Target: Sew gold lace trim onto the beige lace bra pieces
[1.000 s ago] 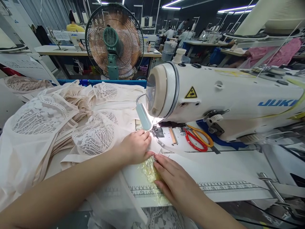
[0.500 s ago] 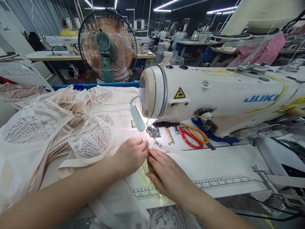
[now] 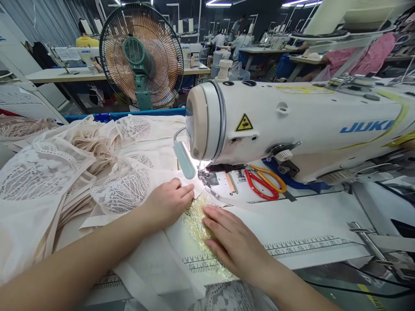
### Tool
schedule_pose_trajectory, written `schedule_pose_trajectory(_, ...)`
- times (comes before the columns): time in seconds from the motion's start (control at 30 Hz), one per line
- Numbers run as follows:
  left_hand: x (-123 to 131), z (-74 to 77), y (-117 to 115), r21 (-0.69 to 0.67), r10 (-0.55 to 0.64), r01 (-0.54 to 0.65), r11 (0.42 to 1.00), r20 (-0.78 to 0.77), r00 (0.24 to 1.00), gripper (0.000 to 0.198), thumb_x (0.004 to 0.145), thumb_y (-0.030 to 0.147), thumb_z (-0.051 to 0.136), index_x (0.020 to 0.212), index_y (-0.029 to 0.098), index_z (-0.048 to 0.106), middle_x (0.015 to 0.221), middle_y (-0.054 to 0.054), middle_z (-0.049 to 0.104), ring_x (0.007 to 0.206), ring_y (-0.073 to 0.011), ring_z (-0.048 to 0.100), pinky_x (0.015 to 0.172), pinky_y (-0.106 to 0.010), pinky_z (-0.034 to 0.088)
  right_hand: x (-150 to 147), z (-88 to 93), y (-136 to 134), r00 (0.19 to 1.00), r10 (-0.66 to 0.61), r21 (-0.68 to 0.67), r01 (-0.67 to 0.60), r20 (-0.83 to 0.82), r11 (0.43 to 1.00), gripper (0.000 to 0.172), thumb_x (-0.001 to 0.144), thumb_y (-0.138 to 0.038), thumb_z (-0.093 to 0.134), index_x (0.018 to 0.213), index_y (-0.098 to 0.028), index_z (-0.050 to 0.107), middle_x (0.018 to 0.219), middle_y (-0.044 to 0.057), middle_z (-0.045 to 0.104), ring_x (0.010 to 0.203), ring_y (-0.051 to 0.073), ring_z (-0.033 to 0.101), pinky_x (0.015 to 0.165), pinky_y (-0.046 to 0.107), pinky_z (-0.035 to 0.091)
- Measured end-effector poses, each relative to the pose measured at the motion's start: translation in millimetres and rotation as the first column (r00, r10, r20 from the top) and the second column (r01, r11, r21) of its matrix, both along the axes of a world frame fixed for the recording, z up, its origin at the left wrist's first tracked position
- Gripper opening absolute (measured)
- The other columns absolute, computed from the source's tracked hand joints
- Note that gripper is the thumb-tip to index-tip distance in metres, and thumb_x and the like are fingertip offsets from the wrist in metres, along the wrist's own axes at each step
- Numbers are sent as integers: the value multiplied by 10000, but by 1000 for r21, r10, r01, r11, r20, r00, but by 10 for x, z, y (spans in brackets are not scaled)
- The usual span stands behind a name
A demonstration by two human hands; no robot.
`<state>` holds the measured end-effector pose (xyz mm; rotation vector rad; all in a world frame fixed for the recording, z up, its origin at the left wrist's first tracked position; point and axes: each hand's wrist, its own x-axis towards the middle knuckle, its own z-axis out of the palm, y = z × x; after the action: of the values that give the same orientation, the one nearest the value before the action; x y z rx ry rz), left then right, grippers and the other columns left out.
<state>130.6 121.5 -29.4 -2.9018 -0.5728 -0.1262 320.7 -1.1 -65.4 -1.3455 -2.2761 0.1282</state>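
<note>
My left hand (image 3: 168, 203) rests with curled fingers on sheer cream fabric (image 3: 152, 259), pressing it down just in front of the presser foot (image 3: 205, 177) of a white Juki sewing machine (image 3: 292, 125). My right hand (image 3: 233, 242) lies flat, fingers stretched out, on the same fabric over a shiny yellowish patch (image 3: 194, 216) of the machine bed. A printed ruler strip (image 3: 301, 246) runs along the bed to the right of this hand. Lace-and-mesh garment pieces (image 3: 119, 188) lie bunched to the left of my left hand.
Red and orange scissors (image 3: 264, 183) lie on the bed behind the needle. A small lamp (image 3: 184, 159) lights the needle area. More lace pieces (image 3: 42, 168) pile up at the left. A green standing fan (image 3: 141, 54) stands behind, with other workstations and people beyond.
My left hand has slid back and leftward from the presser foot. The right hand has spread flat and shifted slightly right, uncovering more of the yellowish patch. The camera has tilted a little.
</note>
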Motion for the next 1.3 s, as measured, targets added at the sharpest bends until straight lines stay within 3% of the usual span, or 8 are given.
schedule_pose_trajectory(0.33, -21, 35, 121, -37, -103, 103, 994, -10, 995, 362, 829, 49, 424, 1146, 155, 565, 1251, -57, 580, 890, -212, 543, 740, -336, 461, 8, 13, -3, 1000, 10, -17, -10, 19, 1000, 291, 875, -208, 495, 1146, -111, 536, 1265, 168, 553, 1207, 267, 491, 984, 466, 469)
schedule_pose_trajectory(0.57, -23, 27, 248, 2, -76, 76, 997, 1, 997, 355, 823, 46, 420, 1125, 163, 566, 1224, -56, 599, 855, -202, 544, 740, -328, 451, 10, -2, -2, 1000, 1, -14, -1, 7, 1000, 288, 877, -217, 484, 1148, -134, 536, 1277, 157, 548, 1218, 264, 481, 967, 460, 479)
schedule_pose_trajectory(0.8, -10, 4, 380, 48, -45, 44, 998, 6, 999, 288, 872, 94, 423, 1098, 179, 579, 1165, -89, 619, 947, -221, 547, 801, -349, 452, -155, 183, -80, 996, 12, 41, -8, -83, 999, 248, 860, -187, 469, 1095, -153, 544, 1174, 120, 606, 1117, 250, 531, 988, 470, 416)
schedule_pose_trajectory(0.87, 3, -4, 399, 59, -21, 21, 998, -3, 1000, 272, 881, 109, 429, 1090, 189, 583, 1135, -90, 626, 956, -222, 549, 803, -351, 454, -335, 156, -132, 989, 43, 84, -31, -140, 996, 249, 852, -263, 498, 1078, -169, 539, 1072, 102, 636, 1009, 246, 563, 944, 458, 419)
schedule_pose_trajectory(0.93, 17, -2, 405, 72, 21, -19, 997, -30, 999, 256, 885, 125, 431, 1074, 194, 590, 1078, -87, 637, 914, -218, 559, 761, -339, 463, -557, 58, -178, 984, 90, 132, -70, -151, 989, 292, 819, -365, 548, 1052, -189, 535, 946, 78, 637, 855, 222, 575, 793, 395, 457)
schedule_pose_trajectory(1.07, -30, 48, 354, 110, 122, -113, 988, -83, 989, 252, 875, 101, 414, 1022, 163, 609, 921, -96, 648, 830, -216, 571, 664, -313, 471, -907, -147, -239, 998, 55, 163, -58, 21, 985, 293, 718, -394, 630, 899, -176, 554, 758, 41, 580, 639, 187, 523, 589, 342, 405)
schedule_pose_trajectory(1.2, -286, 133, 142, 182, 241, -224, 957, -79, 967, 382, 831, 30, 374, 1141, 129, 573, 1167, -139, 600, 1007, -270, 560, 776, -389, 498, -918, -133, -269, 999, -2, 194, -5, 38, 981, 110, 658, -185, 645, 704, -173, 547, 704, 30, 582, 619, 177, 523, 545, 312, 380)
schedule_pose_trajectory(1.3, -577, 190, -87, 261, 369, -347, 901, -39, 929, 431, 835, 72, 371, 1241, 90, 516, 1220, -203, 565, 1110, -356, 524, 892, -542, 443, -771, 19, -260, 988, 116, 78, -124, 103, 989, 115, 640, -162, 651, 647, -177, 538, 684, 15, 596, 603, 166, 533, 520, 288, 378)
